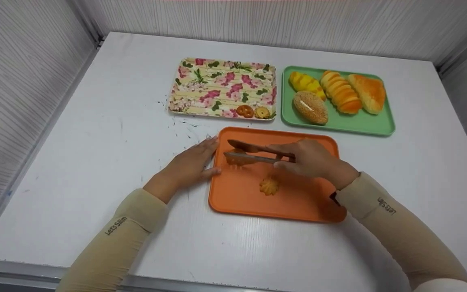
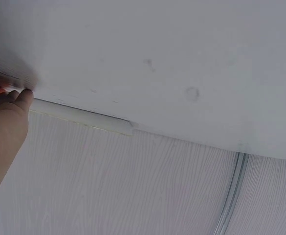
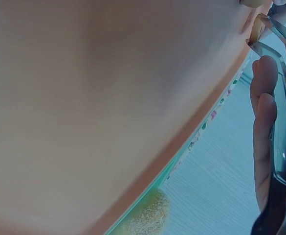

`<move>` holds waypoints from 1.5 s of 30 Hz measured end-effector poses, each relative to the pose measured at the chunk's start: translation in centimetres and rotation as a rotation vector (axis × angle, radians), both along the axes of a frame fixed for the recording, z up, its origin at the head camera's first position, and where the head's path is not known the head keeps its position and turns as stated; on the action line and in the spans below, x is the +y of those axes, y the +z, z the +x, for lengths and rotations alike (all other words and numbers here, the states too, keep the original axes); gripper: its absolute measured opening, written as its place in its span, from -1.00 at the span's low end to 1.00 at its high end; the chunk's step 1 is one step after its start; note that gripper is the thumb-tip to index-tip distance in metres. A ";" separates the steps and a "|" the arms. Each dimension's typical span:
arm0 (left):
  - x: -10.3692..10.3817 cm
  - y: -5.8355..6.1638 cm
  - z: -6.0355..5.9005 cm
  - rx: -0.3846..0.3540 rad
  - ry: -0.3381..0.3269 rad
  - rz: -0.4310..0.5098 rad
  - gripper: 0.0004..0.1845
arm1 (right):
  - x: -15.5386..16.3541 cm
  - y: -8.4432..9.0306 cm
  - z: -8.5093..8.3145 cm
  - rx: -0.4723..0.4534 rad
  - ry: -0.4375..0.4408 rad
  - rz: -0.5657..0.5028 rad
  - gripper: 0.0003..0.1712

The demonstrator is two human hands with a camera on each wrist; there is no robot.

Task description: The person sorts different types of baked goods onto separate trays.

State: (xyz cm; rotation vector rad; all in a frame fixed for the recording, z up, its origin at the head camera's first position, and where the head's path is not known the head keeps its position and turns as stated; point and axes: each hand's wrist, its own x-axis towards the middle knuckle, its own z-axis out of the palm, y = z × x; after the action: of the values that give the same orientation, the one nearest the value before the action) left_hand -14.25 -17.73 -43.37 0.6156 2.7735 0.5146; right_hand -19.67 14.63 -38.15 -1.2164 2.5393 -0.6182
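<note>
My right hand (image 1: 312,158) holds metal tongs (image 1: 258,158) over the left part of an orange tray (image 1: 241,202). Between the tongs' tips is a brown cookie (image 1: 237,157), blurred in the head view; the right wrist view shows a cookie edge (image 3: 256,30) there. Another cookie, flower-shaped (image 1: 269,185), lies near the tray's middle. My left hand (image 1: 187,164) rests against the tray's left edge, fingers fairly straight along the side and thumb touching the rim. In the left wrist view, the left hand (image 2: 7,127) shows only at the far left.
Behind the orange tray is a floral tray (image 1: 201,87) with a pretzel (image 1: 245,110) and a round cookie (image 1: 262,112) at its front right corner. A green tray (image 1: 355,126) beside it bears several breads, including a sesame bun (image 1: 310,107). Panelled walls (image 1: 258,24) enclose the white table (image 1: 108,142).
</note>
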 end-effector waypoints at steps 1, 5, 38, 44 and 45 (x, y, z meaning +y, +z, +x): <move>0.0 0.0 0.0 -0.004 0.002 0.000 -0.12 | 0.0 0.1 -0.1 -0.002 -0.005 -0.002 -0.42; 0.0 0.0 0.0 -0.005 0.000 0.000 -0.11 | -0.1 0.4 -0.7 0.010 -0.017 -0.025 -0.41; -0.1 -0.1 -0.1 0.005 -0.011 -0.014 -0.10 | -1.2 0.1 -8.9 0.079 -0.451 0.052 -0.39; 0.0 -0.2 -0.1 0.010 -0.017 -0.026 -0.10 | -1.3 -0.2 -9.3 0.063 -0.467 0.091 -0.36; 0.0 -0.2 -0.2 0.008 -0.014 -0.029 -0.10 | -1.3 -0.2 -9.3 0.060 -0.469 0.099 -0.36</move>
State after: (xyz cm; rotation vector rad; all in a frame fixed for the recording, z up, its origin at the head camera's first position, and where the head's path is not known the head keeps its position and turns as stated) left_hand -14.41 -17.74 -43.60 0.6320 2.7768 0.4694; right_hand -28.96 13.31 -38.40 -0.6120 2.8867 -0.5456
